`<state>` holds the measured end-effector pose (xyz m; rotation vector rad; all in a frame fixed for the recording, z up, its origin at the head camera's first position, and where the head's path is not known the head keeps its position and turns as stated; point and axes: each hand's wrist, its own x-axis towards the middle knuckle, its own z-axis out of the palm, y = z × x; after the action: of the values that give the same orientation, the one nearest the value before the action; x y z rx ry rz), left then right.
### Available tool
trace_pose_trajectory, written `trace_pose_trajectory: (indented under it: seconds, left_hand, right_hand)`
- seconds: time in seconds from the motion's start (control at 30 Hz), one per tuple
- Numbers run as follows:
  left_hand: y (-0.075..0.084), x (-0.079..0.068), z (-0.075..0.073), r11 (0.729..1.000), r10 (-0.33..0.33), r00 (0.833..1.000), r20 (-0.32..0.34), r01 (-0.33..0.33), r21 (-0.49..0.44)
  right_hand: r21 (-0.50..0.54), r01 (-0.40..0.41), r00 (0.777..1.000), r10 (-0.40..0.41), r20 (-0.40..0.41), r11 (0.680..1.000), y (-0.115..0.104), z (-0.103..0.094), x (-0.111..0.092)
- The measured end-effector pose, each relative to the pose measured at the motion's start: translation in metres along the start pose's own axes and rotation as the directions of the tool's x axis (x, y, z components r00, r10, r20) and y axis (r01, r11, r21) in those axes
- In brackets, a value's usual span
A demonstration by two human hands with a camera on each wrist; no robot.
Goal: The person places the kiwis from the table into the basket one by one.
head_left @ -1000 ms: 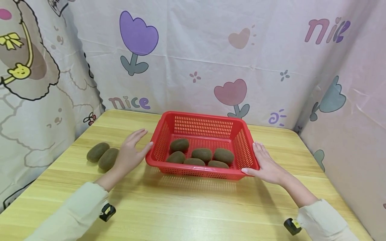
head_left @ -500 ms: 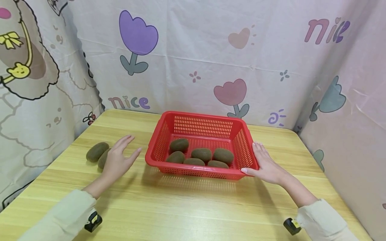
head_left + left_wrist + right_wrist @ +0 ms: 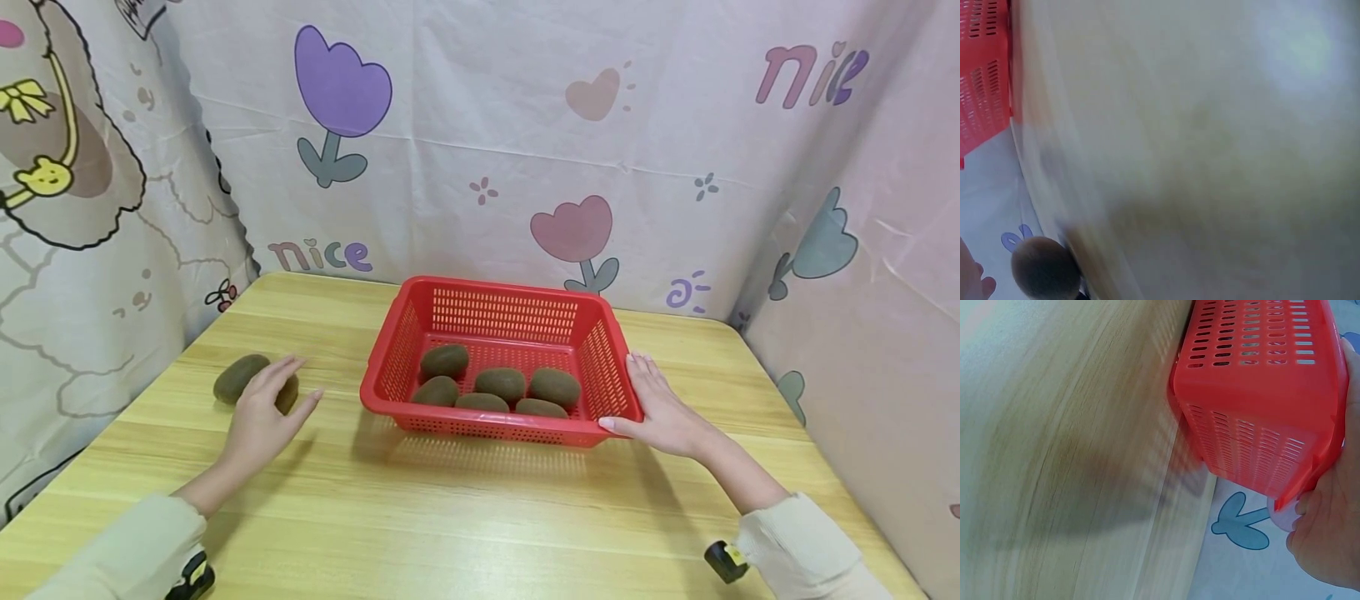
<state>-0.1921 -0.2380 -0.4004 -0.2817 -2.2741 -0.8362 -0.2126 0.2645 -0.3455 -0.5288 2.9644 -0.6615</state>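
On the left of the table, my left hand (image 3: 258,421) hovers beside two brown kiwis, its fingers apart and holding nothing. One kiwi (image 3: 238,379) lies beyond the fingers; the other kiwi (image 3: 288,393) is partly hidden behind them. A red plastic basket (image 3: 510,429) with slotted walls stands mid-table. Several kiwis lie in its near half, including one kiwi (image 3: 555,387) toward the right. My right hand (image 3: 660,412) rests on the basket's right rim, fingers extended along the side and thumb on the near corner. In the left wrist view, a kiwi (image 3: 1045,267) shows near the fingertips.
The wooden table (image 3: 465,525) reaches a printed curtain (image 3: 480,167) at the back, with hanging cloth on both sides too. A small black device (image 3: 726,562) sits at the right cuff, and another black device (image 3: 191,577) at the left cuff.
My left hand has moved left, away from the basket's left rim to the two loose kiwis. The right hand and the basket have stayed put.
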Motion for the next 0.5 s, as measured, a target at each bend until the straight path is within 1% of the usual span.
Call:
trace_pose_trajectory:
  seconds: [0.2, 0.4, 0.5]
  left_hand:
    - [-0.004, -0.004, -0.006, 0.998, -0.049, 0.999, -0.010, 0.050, 0.032]
    - [-0.010, -0.009, -0.008, 0.998, -0.065, 0.997, -0.049, 0.066, 0.018]
    - [-0.012, -0.012, -0.007, 0.996, -0.093, 0.994, -0.051, 0.094, 0.007]
  right_hand:
    - [-0.006, 0.001, 1.000, -0.001, 0.000, 1.000, 0.000, 0.000, 0.000]
    - [-0.008, -0.005, 1.000, 0.005, 0.006, 1.000, 0.000, 0.000, -0.001]
    - [-0.007, -0.001, 1.000, 0.001, 0.001, 1.000, 0.000, -0.001, -0.001]
